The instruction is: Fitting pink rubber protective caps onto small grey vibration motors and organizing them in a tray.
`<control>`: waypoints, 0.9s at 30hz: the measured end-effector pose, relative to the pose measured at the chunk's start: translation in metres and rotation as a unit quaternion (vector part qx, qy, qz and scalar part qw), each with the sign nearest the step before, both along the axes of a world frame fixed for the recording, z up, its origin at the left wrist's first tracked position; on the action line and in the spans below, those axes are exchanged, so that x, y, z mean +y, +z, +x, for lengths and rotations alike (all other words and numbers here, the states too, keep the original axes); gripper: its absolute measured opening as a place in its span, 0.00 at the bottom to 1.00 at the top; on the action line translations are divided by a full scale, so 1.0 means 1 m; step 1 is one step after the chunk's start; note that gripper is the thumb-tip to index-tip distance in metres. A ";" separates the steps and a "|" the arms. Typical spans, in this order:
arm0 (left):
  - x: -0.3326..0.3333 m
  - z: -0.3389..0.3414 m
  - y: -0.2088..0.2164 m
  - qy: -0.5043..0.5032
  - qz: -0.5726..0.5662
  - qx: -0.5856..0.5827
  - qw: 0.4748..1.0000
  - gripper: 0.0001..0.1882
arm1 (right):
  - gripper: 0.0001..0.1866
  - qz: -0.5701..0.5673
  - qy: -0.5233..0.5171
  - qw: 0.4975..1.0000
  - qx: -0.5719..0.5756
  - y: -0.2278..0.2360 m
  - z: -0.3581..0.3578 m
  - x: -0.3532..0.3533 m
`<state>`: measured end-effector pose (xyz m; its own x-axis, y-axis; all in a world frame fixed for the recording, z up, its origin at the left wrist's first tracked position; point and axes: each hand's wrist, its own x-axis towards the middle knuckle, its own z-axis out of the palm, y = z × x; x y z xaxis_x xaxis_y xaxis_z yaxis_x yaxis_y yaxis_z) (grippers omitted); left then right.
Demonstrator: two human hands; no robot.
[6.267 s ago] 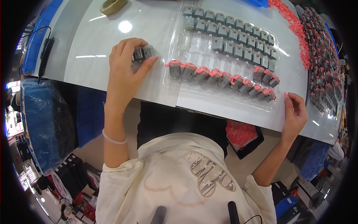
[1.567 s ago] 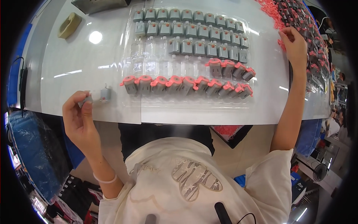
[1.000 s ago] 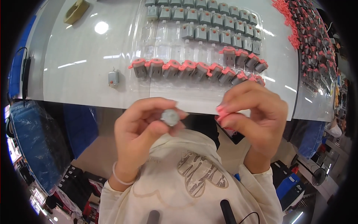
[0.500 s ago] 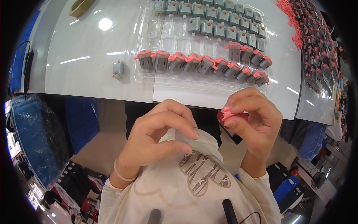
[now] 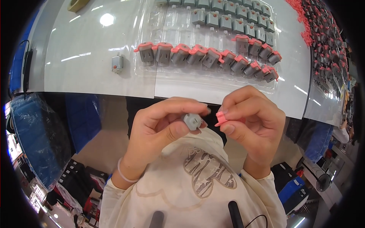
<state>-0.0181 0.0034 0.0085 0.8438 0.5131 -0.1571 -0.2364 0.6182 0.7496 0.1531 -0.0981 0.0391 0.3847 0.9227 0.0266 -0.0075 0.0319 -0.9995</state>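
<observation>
Between the thumb and fingers of my left hand [image 5: 159,123] sits a small grey motor [image 5: 192,121], one end turned toward my right hand. My right hand [image 5: 256,121] pinches a pink plastic cap [image 5: 221,118] just to the right of it; cap and motor are apart. Both hands are over my lap, in front of the table edge. On the table, a clear plastic tray [image 5: 182,79] holds rows of bare grey motors [image 5: 224,22] at the back and motors wearing pink caps [image 5: 180,56] toward the front. A single bare motor [image 5: 117,64] lies left of the tray.
A roll of tape [image 5: 77,4] lies at the far left of the table. Loose pink caps [image 5: 300,22] are heaped at the right, beside a mass of capped motors [image 5: 327,53]. Blue plastic-covered bins [image 5: 42,140] stand below the table's left side.
The grey motor, hidden half a second ago, now shows in my left hand, which has risen a little. My right hand has brought the pink cap leftward, closer to it.
</observation>
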 end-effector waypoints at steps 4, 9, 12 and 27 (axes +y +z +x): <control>-0.007 0.001 0.002 0.046 -0.004 0.044 0.998 0.17 | 0.08 0.001 0.024 1.000 -0.019 0.002 -0.004 0.003; -0.009 0.003 -0.005 0.060 0.077 0.006 0.995 0.17 | 0.11 -0.016 0.025 0.999 -0.027 0.006 -0.010 0.007; -0.008 0.003 -0.005 0.070 0.122 -0.013 0.990 0.16 | 0.12 -0.007 0.007 0.998 -0.059 0.007 -0.012 0.009; -0.024 0.021 0.016 0.149 0.067 0.093 0.982 0.29 | 0.14 0.170 0.031 0.969 -0.179 -0.027 0.004 0.009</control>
<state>0.0034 -0.0206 0.0247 0.6167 0.7592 -0.2082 -0.2435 0.4355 0.8666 0.1571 -0.0894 0.0119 0.2393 0.8585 0.4535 0.3246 0.3694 -0.8707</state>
